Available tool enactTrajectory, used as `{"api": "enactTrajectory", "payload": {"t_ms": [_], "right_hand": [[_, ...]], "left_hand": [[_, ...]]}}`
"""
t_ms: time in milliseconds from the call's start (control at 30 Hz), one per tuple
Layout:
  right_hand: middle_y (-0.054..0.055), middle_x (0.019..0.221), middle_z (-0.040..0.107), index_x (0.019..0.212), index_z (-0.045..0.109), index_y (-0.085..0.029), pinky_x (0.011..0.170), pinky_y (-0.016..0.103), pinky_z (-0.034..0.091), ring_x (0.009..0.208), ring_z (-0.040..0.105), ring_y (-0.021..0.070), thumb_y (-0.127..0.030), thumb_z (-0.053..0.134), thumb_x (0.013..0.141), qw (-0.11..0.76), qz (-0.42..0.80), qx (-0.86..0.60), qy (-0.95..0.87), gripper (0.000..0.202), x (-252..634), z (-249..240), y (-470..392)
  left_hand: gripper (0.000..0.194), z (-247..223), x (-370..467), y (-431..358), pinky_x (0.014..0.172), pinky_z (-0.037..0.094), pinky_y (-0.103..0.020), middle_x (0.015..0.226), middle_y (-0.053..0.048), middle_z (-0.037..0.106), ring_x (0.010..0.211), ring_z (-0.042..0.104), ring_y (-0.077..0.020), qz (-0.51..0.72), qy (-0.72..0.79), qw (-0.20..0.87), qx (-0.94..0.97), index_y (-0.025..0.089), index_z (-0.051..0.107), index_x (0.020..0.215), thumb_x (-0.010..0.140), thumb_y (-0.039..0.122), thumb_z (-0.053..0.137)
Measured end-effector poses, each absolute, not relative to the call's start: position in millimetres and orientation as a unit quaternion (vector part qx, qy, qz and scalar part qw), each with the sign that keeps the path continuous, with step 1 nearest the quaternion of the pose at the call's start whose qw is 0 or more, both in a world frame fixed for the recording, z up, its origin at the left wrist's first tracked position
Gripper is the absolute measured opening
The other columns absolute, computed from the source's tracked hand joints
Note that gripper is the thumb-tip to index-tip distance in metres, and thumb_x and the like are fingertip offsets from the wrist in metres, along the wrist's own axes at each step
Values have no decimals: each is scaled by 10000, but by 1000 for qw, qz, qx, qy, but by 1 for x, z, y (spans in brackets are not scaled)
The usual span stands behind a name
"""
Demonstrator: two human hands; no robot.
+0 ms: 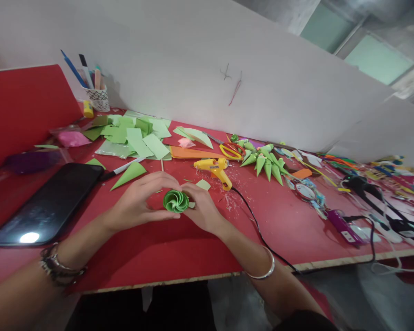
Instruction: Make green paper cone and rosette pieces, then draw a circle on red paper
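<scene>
A green paper piece with swirled, layered folds is held between my two hands, above the red table. My left hand curves around its left side, fingertips over the top and thumb beneath. My right hand closes on its right side, its fingertips partly hidden. Just beyond my hands lie a yellow glue gun and a green paper cone. A small pale green scrap sits near my right hand.
Green paper sheets lie at the back left, near a pen cup. A black phone rests at left. Red-handled scissors and green cones are behind the glue gun. A purple power strip sits right.
</scene>
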State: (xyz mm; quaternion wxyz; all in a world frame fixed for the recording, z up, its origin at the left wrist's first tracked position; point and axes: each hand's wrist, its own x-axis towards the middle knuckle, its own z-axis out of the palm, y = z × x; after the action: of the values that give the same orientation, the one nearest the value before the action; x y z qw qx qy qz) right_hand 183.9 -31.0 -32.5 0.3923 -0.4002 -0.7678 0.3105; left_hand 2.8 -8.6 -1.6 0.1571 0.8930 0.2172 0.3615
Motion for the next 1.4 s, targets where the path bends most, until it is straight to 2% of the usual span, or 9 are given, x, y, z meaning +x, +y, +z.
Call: {"api": "enactTrajectory", "payload": {"t_ms": [267, 533, 700, 800, 967, 1100, 1167, 1300, 1400], "right_hand": [[38, 884, 561, 867, 576, -163, 621, 217, 465, 780, 557, 127, -138, 571, 733, 385, 349, -393, -759, 136, 184, -31, -33], [17, 811, 553, 808, 566, -165, 678, 243, 451, 759, 535, 132, -117, 574, 719, 381, 284, -400, -784, 101, 187, -35, -30], [28, 820, 540, 831, 555, -158, 669, 242, 441, 764, 528, 140, -127, 564, 731, 372, 281, -388, -795, 105, 188, -35, -30], [36, 828, 547, 797, 539, -158, 701, 260, 430, 792, 524, 154, -112, 560, 725, 375, 268, -378, -803, 88, 188, -35, -30], [19, 788, 527, 769, 515, -162, 666, 257, 423, 733, 508, 146, -101, 560, 704, 358, 259, -378, -814, 100, 187, -35, -30], [23, 833, 551, 850, 521, -164, 692, 265, 439, 768, 531, 153, -91, 534, 705, 357, 273, -385, -806, 163, 186, -37, -31], [27, 850, 566, 888, 522, -167, 708, 271, 448, 778, 543, 154, -106, 521, 728, 359, 284, -374, -807, 171, 186, -38, -30], [45, 885, 571, 829, 546, -166, 720, 287, 457, 826, 554, 174, -126, 534, 729, 349, 255, -358, -828, 108, 187, -39, -30], [52, 926, 577, 826, 560, -168, 734, 292, 457, 873, 559, 181, -138, 532, 743, 349, 245, -347, -835, 93, 187, -40, -30]], "left_hand": [[599, -8, 1, -10, 817, 467, -300, 918, -31, 620, 867, 597, -175, 379, 267, 202, 863, 196, 422, 1136, 648, 400, 702], [583, -6, 3, -10, 812, 475, -313, 1059, -87, 584, 962, 567, -204, 370, 252, 176, 876, 182, 427, 1124, 652, 390, 698], [578, -10, 5, -11, 827, 464, -310, 1088, -75, 598, 966, 577, -201, 352, 261, 155, 885, 187, 437, 1157, 676, 400, 674], [558, -10, 5, -12, 832, 456, -301, 1064, -57, 607, 967, 572, -191, 346, 254, 165, 888, 194, 431, 1173, 698, 374, 661], [587, -9, 6, -12, 832, 453, -302, 1013, -44, 596, 956, 565, -183, 351, 242, 192, 884, 208, 373, 1218, 715, 317, 655], [658, -9, 11, -14, 876, 431, -344, 1063, -69, 572, 1004, 535, -203, 329, 219, 215, 893, 222, 339, 1249, 693, 330, 676], [598, -8, 13, -14, 872, 435, -337, 1066, -67, 569, 1007, 528, -197, 317, 193, 234, 899, 225, 396, 1203, 687, 319, 683], [330, -7, 14, -14, 861, 449, -331, 1069, -68, 551, 1016, 516, -196, 330, 170, 257, 892, 219, 556, 982, 687, 293, 683], [273, -7, 14, -13, 852, 458, -336, 1048, -68, 550, 1006, 517, -198, 340, 162, 264, 888, 226, 586, 931, 684, 287, 686]]}}
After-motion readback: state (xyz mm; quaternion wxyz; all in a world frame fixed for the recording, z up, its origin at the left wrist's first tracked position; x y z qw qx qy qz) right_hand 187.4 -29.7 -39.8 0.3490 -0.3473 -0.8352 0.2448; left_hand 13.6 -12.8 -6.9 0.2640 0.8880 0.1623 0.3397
